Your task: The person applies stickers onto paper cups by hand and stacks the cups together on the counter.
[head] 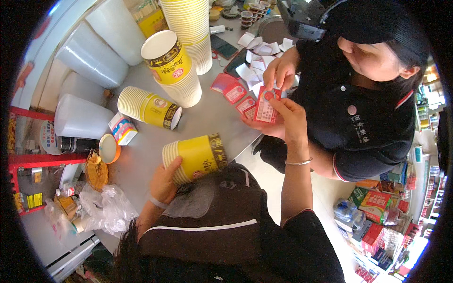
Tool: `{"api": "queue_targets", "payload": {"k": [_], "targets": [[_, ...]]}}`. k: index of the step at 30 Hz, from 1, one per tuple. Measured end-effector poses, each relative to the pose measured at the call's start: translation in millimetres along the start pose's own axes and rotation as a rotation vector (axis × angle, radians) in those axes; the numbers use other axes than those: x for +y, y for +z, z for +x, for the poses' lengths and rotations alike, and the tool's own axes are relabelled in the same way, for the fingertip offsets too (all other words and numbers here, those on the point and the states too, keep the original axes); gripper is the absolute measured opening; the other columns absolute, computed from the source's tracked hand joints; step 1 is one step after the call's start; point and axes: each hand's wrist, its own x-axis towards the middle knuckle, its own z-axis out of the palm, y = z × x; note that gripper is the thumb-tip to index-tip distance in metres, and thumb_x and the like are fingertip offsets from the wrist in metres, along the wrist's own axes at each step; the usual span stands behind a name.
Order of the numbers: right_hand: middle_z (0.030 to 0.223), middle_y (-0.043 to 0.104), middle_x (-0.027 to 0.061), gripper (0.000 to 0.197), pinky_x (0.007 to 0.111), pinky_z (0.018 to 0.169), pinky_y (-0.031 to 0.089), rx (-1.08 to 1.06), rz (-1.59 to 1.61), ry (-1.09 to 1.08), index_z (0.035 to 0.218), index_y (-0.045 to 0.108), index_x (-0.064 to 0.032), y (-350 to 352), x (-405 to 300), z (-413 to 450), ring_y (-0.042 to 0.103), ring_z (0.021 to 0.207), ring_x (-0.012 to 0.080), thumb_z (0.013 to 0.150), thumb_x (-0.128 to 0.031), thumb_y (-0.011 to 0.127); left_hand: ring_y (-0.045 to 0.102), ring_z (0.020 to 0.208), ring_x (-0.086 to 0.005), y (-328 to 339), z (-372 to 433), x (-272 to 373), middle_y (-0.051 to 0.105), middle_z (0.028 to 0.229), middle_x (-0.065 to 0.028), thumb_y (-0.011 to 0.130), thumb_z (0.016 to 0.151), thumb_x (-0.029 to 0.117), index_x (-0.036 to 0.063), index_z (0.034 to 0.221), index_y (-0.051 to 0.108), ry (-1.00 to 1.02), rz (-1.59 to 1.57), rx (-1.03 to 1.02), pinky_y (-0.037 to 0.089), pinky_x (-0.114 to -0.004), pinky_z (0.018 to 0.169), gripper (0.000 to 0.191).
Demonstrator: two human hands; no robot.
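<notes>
My left hand holds a short stack of yellow paper cups, tilted on its side against my apron. At the right, my right hand grips the edge of a red printed card. A co-worker's hand touches the card's top, and their other hand is beneath it, partly hidden. More red cards lie beside it. Another cup stack lies on its side on the metal table. Taller cup stacks stand behind it.
Folded white papers and a dark phone lie at the back. Stacked clear plastic containers line the left. Nearer are a small box, a roll of orange tape and plastic bags. The co-worker stands at the right.
</notes>
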Motion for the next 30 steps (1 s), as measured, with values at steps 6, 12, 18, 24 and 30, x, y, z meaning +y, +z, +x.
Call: {"api": "queue_targets", "payload": {"k": [6, 12, 18, 24, 30], "targets": [[0.1, 0.063, 0.0063, 0.013, 0.026, 0.084, 0.045, -0.153, 0.325, 0.087, 0.092, 0.07, 0.0027, 53.6, 25.0, -67.0, 0.058, 0.091, 0.0134, 0.084, -0.006, 0.064, 0.063, 0.096, -0.0178, 1.0, 3.0, -6.1, 0.066, 0.106, -0.0085, 0.062, 0.089, 0.015, -0.0014, 0.113, 0.06, 0.062, 0.291, -0.131, 0.049, -0.033, 0.086, 0.029], [0.115, 0.061, 0.0088, 0.017, 0.03, 0.09, 0.044, -0.302, 0.22, 0.145, 0.086, 0.071, 0.0015, 73.3, 19.6, -82.4, 0.056, 0.103, 0.0164, 0.082, -0.015, 0.07, 0.061, 0.093, -0.0143, 10.9, -4.7, 2.7, 0.066, 0.106, -0.0072, 0.06, 0.091, 0.015, -0.0021, 0.114, 0.06, 0.141, 0.492, -0.166, 0.048, -0.03, 0.083, 0.028], [0.114, 0.063, 0.0108, 0.016, 0.03, 0.09, 0.044, -0.347, -0.048, -0.052, 0.087, 0.072, -0.0033, 80.4, 23.7, -83.8, 0.057, 0.105, 0.0211, 0.081, -0.019, 0.071, 0.06, 0.093, -0.0133, -1.2, -2.6, -6.9, 0.065, 0.107, -0.0066, 0.059, 0.093, 0.018, -0.0014, 0.117, 0.058, 0.015, 0.334, -0.152, 0.048, -0.03, 0.081, 0.031], [0.111, 0.065, 0.0106, 0.017, 0.031, 0.089, 0.044, -0.315, -0.155, -0.129, 0.085, 0.071, -0.0024, 84.0, 21.5, -86.3, 0.059, 0.103, 0.0231, 0.08, -0.019, 0.072, 0.061, 0.092, -0.0128, 3.9, -7.3, -3.2, 0.066, 0.105, -0.0064, 0.065, 0.088, 0.014, -0.0017, 0.113, 0.061, 0.094, 0.462, -0.183, 0.049, -0.029, 0.082, 0.03], [0.114, 0.062, 0.0143, 0.015, 0.03, 0.093, 0.041, -0.324, -0.241, -0.157, 0.085, 0.071, 0.0004, 81.0, 18.5, -90.9, 0.057, 0.108, 0.0213, 0.078, -0.013, 0.072, 0.063, 0.087, -0.0124, 22.4, -14.5, 8.3, 0.068, 0.099, -0.0063, 0.071, 0.081, 0.012, -0.0016, 0.107, 0.064, 0.067, 0.568, -0.083, 0.05, -0.028, 0.078, 0.03]]}}
